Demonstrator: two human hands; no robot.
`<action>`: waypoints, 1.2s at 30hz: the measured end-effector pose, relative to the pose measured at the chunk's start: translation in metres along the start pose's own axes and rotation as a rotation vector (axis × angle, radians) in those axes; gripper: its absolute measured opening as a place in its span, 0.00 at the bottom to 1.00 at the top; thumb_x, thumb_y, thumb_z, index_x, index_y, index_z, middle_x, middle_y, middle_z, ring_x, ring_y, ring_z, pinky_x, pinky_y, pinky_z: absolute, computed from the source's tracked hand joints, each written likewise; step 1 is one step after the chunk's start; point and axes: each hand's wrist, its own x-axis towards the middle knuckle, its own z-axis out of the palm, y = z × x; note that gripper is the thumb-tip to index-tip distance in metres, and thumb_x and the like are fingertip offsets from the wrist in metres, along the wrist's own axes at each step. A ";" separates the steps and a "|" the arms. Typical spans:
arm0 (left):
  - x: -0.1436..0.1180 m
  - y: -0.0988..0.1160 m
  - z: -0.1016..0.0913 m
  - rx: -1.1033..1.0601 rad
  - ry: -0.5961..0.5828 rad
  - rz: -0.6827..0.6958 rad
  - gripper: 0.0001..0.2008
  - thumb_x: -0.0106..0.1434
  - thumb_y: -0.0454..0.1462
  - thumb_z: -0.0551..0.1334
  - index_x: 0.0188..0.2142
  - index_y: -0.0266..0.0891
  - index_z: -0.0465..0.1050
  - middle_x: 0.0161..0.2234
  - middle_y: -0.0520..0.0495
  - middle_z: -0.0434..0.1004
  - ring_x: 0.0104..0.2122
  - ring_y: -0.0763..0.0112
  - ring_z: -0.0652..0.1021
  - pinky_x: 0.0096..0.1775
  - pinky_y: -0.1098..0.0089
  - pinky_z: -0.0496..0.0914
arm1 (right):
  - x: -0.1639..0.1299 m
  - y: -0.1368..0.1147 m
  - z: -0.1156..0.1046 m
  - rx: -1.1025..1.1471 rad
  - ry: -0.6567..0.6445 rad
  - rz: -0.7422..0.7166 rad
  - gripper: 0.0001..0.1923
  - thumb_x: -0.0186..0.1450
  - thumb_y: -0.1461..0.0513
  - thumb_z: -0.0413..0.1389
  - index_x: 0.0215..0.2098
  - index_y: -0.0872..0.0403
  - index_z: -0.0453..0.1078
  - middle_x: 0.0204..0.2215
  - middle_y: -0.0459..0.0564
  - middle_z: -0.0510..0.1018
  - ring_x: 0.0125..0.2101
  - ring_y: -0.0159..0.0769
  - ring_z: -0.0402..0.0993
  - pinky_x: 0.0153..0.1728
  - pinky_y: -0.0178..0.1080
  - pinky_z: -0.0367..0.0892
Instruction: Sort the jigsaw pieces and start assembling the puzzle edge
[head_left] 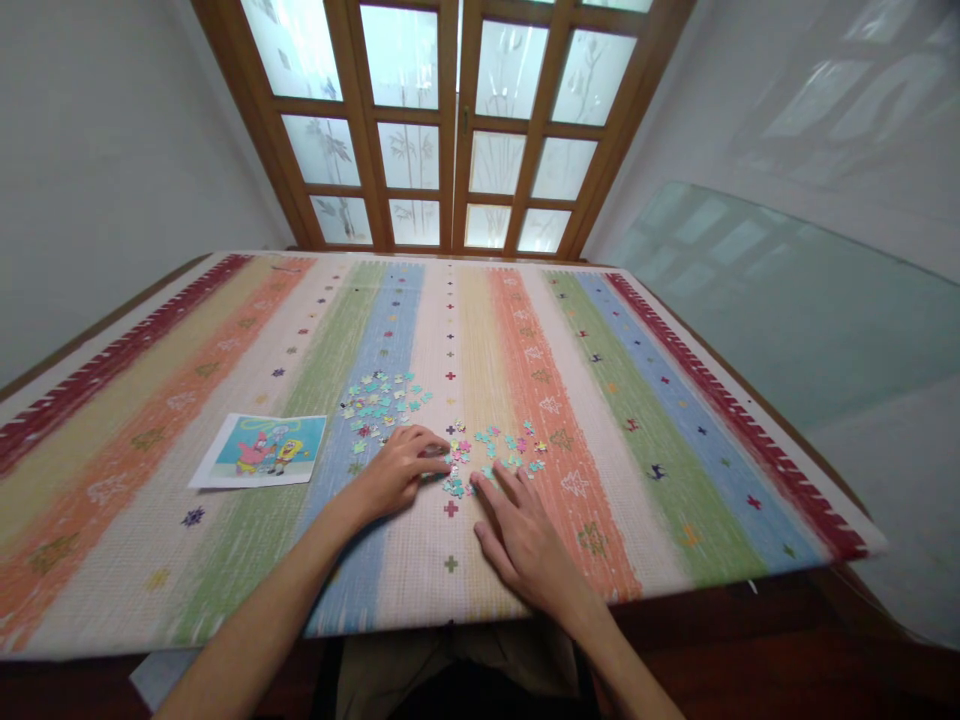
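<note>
My left hand (409, 467) is bent inward, its thumb and forefinger closing at a small cluster of puzzle pieces (459, 452). A piece seems to sit between those fingertips, though its outline is hard to make out. Palm down on the cloth, my right hand (525, 530) has its fingers spread, the fingertips beside teal pieces (455, 487). More loose puzzle pieces (514, 444) in teal, pink and yellow lie just beyond it. Past my left hand is a larger pile of mostly teal pieces (384, 396).
A printed cartoon picture (262, 452) lies flat to the left of my left hand. The striped tablecloth (675, 500) covers the wide table, whose near edge runs below my forearms. Wooden doors with frosted panes (409, 150) stand behind the table. A glass panel (787, 300) leans at right.
</note>
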 end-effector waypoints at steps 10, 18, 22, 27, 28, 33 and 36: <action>0.002 0.007 0.007 -0.013 -0.024 0.060 0.21 0.63 0.24 0.57 0.44 0.50 0.81 0.50 0.47 0.79 0.50 0.59 0.73 0.51 0.52 0.67 | -0.005 -0.020 0.007 -0.008 0.092 0.017 0.25 0.71 0.66 0.50 0.65 0.56 0.62 0.55 0.58 0.77 0.61 0.53 0.66 0.63 0.65 0.61; 0.000 0.001 -0.006 0.030 0.110 0.006 0.23 0.64 0.24 0.53 0.52 0.45 0.75 0.50 0.43 0.78 0.50 0.59 0.73 0.52 0.52 0.69 | -0.005 -0.026 0.010 0.021 -0.026 -0.079 0.28 0.69 0.69 0.48 0.67 0.52 0.61 0.60 0.51 0.74 0.65 0.52 0.61 0.65 0.63 0.58; -0.003 -0.005 -0.016 0.057 0.160 -0.004 0.16 0.68 0.29 0.55 0.52 0.42 0.75 0.47 0.42 0.77 0.48 0.60 0.74 0.49 0.55 0.72 | -0.003 -0.027 0.010 -0.002 -0.014 -0.029 0.25 0.69 0.68 0.48 0.63 0.55 0.65 0.60 0.54 0.74 0.65 0.53 0.60 0.65 0.63 0.57; -0.005 -0.005 -0.016 0.067 0.115 -0.022 0.12 0.68 0.32 0.57 0.45 0.40 0.78 0.44 0.42 0.76 0.43 0.61 0.75 0.46 0.57 0.72 | 0.000 -0.028 0.009 -0.005 0.049 0.000 0.21 0.69 0.68 0.49 0.60 0.55 0.67 0.57 0.56 0.76 0.61 0.51 0.65 0.64 0.62 0.60; -0.004 -0.004 -0.014 0.067 0.097 -0.022 0.12 0.68 0.32 0.57 0.45 0.40 0.78 0.43 0.42 0.76 0.43 0.61 0.74 0.46 0.57 0.72 | 0.000 -0.028 0.009 -0.003 0.061 0.000 0.21 0.69 0.68 0.49 0.59 0.56 0.67 0.56 0.56 0.77 0.60 0.51 0.66 0.63 0.61 0.61; -0.003 -0.001 -0.007 0.060 0.075 -0.018 0.12 0.69 0.33 0.58 0.45 0.41 0.79 0.42 0.42 0.76 0.42 0.60 0.75 0.45 0.57 0.72 | 0.001 -0.025 0.010 -0.010 0.104 0.011 0.21 0.69 0.68 0.50 0.59 0.56 0.67 0.55 0.57 0.77 0.59 0.52 0.68 0.61 0.61 0.64; -0.003 0.001 -0.007 0.054 0.071 -0.022 0.11 0.69 0.34 0.58 0.45 0.41 0.79 0.42 0.42 0.76 0.42 0.60 0.75 0.45 0.58 0.72 | 0.002 -0.021 0.008 -0.012 0.103 0.015 0.21 0.69 0.67 0.50 0.60 0.56 0.66 0.55 0.57 0.77 0.58 0.53 0.68 0.60 0.62 0.64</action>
